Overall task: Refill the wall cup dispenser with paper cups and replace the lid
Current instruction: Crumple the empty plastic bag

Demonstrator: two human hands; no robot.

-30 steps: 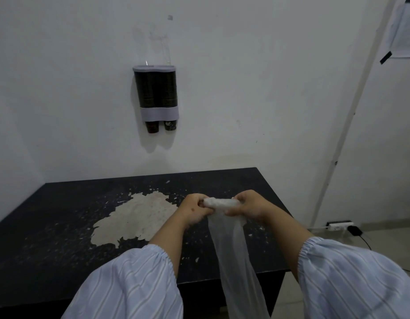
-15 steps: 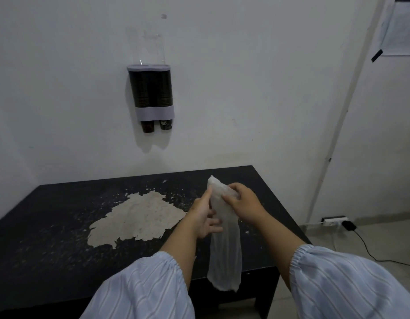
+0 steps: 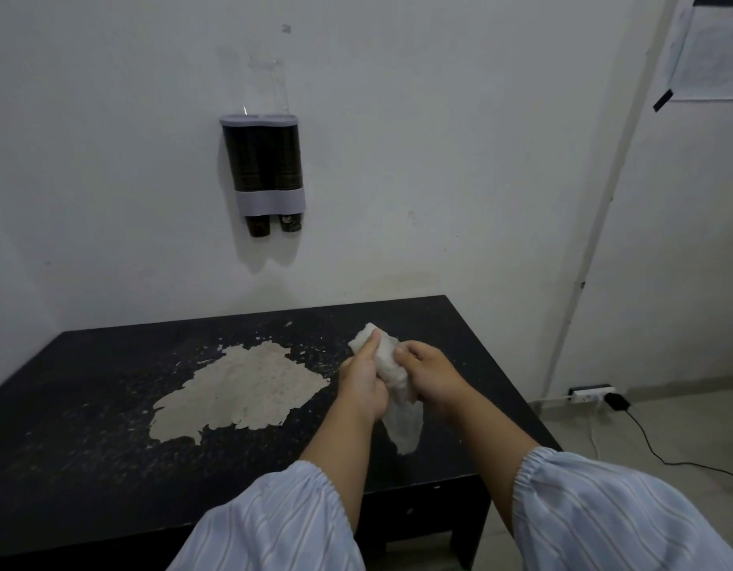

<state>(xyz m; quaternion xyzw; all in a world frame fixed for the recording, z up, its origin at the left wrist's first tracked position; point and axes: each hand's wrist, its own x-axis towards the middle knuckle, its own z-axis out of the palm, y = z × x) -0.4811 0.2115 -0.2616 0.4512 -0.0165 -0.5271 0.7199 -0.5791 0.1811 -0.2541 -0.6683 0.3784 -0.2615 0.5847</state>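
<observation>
Together, hands (image 3: pixel 362 385) grip bag (image 3: pixel 387 364) (bunched).

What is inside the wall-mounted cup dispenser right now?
Two stacks of dark paper cups fill the grey-lidded twin-tube wall dispenser; one cup pokes out below each tube. The grey band hides the stacks' lower part.
</observation>
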